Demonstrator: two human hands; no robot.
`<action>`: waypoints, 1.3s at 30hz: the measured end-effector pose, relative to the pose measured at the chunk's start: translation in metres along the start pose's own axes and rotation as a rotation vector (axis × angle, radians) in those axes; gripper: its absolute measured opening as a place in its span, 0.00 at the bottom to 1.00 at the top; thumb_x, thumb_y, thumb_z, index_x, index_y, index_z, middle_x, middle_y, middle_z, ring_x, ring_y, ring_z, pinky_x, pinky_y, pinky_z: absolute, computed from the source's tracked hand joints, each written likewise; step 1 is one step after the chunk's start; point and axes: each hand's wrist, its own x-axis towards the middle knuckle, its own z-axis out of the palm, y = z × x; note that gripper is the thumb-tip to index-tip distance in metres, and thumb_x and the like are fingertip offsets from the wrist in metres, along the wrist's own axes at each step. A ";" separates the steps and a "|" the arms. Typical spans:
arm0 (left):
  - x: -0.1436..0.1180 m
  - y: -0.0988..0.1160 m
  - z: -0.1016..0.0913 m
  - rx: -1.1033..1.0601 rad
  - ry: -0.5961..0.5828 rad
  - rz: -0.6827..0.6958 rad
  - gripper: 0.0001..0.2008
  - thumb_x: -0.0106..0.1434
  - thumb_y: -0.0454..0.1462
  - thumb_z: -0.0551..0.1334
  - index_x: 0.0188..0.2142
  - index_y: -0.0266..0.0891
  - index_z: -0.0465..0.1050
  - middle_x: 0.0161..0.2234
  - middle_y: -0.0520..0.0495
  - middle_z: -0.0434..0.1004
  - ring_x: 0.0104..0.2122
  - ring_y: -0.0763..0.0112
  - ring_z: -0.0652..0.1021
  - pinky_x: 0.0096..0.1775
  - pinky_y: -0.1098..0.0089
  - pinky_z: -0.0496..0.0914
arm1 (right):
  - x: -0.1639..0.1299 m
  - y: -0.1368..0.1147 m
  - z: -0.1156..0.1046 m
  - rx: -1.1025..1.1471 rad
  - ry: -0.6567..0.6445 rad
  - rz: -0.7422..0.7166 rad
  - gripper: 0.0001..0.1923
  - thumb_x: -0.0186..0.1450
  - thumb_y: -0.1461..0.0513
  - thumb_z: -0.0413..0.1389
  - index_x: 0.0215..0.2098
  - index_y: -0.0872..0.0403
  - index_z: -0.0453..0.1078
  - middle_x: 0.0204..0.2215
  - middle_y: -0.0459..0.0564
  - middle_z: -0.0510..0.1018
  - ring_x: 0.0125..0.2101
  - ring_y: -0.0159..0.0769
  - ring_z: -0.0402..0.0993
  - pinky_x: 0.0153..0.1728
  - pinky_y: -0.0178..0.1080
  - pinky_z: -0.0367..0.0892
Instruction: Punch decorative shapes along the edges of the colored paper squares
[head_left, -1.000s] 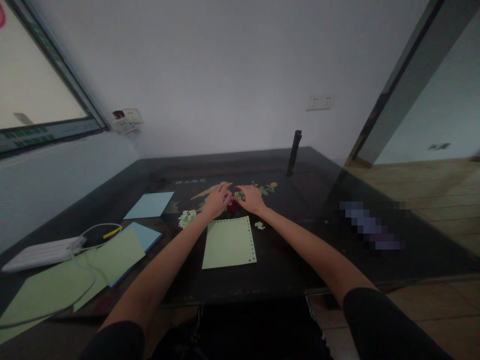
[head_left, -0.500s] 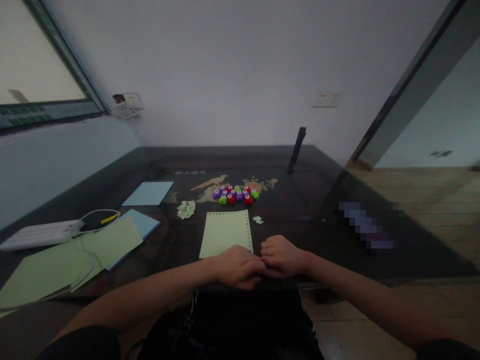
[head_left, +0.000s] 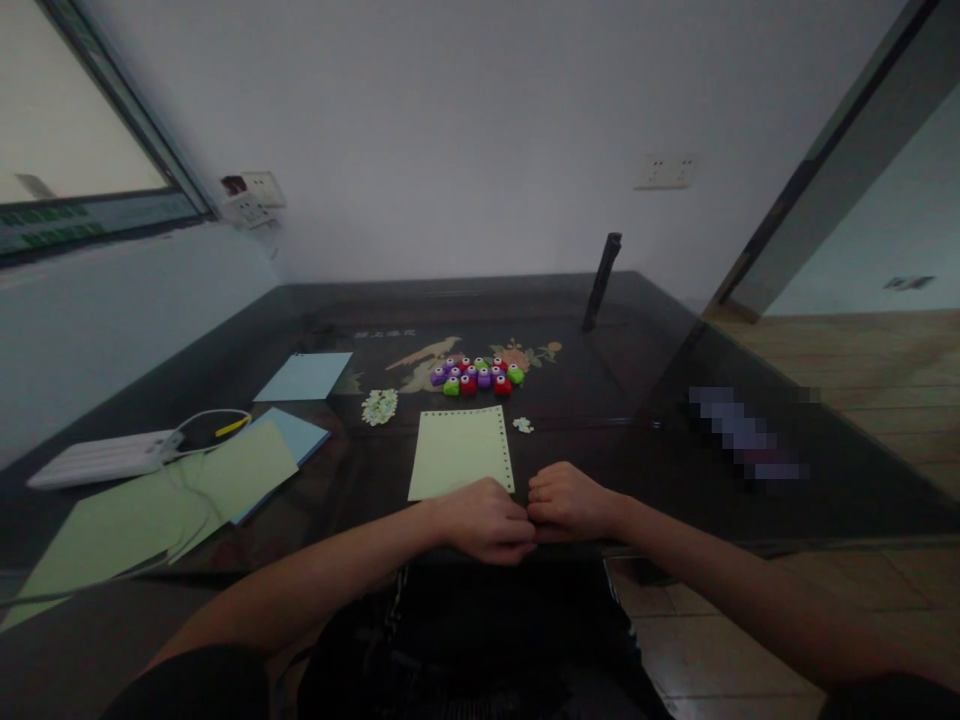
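Observation:
Both hands meet at the front edge of the dark table, knuckles touching. My left hand is closed and covers the lower right corner of a pale green sheet of paper with punched holes along its top and right side. My right hand is also closed, just right of that sheet. Whatever the curled fingers may hold is hidden. Behind the sheet stands a cluster of small red, purple and green eye-marked pieces. A pile of small pale floral pieces lies at its left, with a few more pieces at its right.
On the left lie a light blue sheet, overlapping green papers and a white power strip with its cable. A black upright stick stands at the back right. A blurred-out object rests on the right. Behind is a wall.
The camera view has shifted slightly, moving the table a little up and right in the picture. My fingers overlap less than before, but the hands still touch. The table items look unmoved.

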 end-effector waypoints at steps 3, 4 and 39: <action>0.001 0.000 0.000 -0.005 -0.058 -0.018 0.11 0.63 0.37 0.54 0.24 0.40 0.68 0.20 0.51 0.72 0.19 0.74 0.70 0.21 0.71 0.60 | 0.001 0.001 0.003 0.018 -0.028 0.008 0.25 0.69 0.51 0.44 0.20 0.54 0.66 0.17 0.47 0.70 0.20 0.31 0.62 0.24 0.37 0.50; 0.001 0.000 -0.001 -0.007 -0.063 -0.022 0.11 0.63 0.37 0.54 0.25 0.40 0.68 0.20 0.51 0.72 0.19 0.74 0.70 0.21 0.71 0.60 | 0.001 0.002 0.003 0.024 -0.033 0.010 0.25 0.69 0.50 0.43 0.20 0.54 0.66 0.17 0.47 0.70 0.20 0.31 0.62 0.24 0.37 0.50; 0.000 0.000 -0.002 -0.027 -0.042 -0.059 0.10 0.62 0.36 0.54 0.25 0.41 0.68 0.20 0.52 0.73 0.20 0.74 0.71 0.22 0.70 0.60 | 0.002 0.002 0.004 -0.005 -0.044 0.053 0.27 0.69 0.51 0.41 0.20 0.55 0.67 0.17 0.47 0.70 0.20 0.31 0.61 0.24 0.36 0.50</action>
